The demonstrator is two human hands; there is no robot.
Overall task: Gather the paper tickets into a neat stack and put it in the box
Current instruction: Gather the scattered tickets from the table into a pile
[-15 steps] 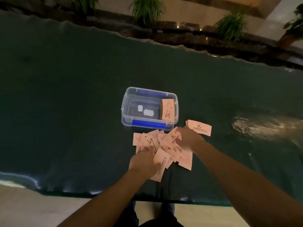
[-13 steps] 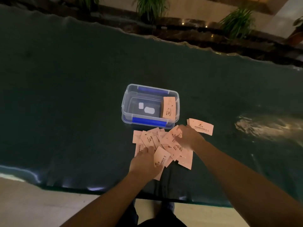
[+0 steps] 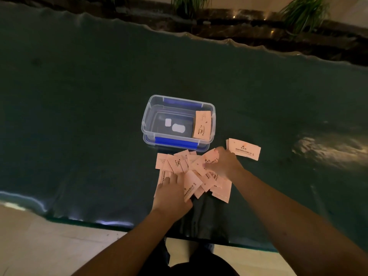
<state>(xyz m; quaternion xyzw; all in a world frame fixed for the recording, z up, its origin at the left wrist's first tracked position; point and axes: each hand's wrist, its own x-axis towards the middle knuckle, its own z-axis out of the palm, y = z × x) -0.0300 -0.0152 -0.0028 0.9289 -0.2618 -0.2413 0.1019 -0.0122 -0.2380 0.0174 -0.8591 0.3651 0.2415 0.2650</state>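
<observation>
A loose heap of pink paper tickets (image 3: 180, 165) lies on the dark table just in front of a clear plastic box (image 3: 148, 116) with blue clips. A stack of tickets (image 3: 202, 124) leans inside the box at its right end. A few more tickets (image 3: 246, 150) lie apart to the right of the heap. My left hand (image 3: 171, 193) presses flat on the heap's near left part, fingers spread, one ticket bent up beside it. My right hand (image 3: 224, 163) rests on the heap's right side with its fingers curled over some tickets.
The dark glossy table (image 3: 79, 96) stretches wide to both sides, and its near edge (image 3: 65, 218) lies close below my hands. Potted plants (image 3: 304, 10) and a dark ledge stand beyond the far edge. A pale floor shows below.
My hands have stayed on the heap with small shifts. The view has tilted down slightly, so box and tickets sit a little higher in the picture.
</observation>
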